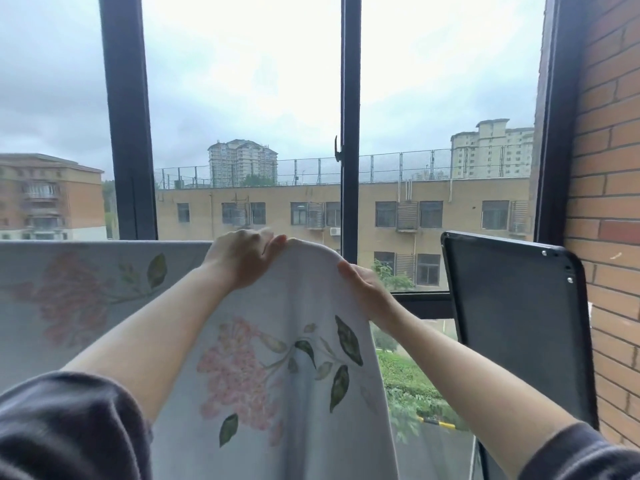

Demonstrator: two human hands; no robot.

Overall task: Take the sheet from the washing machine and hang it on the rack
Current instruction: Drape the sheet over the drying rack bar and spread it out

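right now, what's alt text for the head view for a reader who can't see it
The left hand and right hand grip the top edge of a white floral sheet, raised before a black-framed window. More of it hangs draped on the left; a brick wall stands right, apartment blocks and grey sky outside.

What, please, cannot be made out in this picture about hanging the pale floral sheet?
- The rack: head view, covered by the pale floral sheet.
- Fingertips of the left hand: head view, motion-blurred.
- Fingers of the right hand: head view, behind the sheet's edge.
- The sheet's lower edge: head view, cut off by the frame's bottom.
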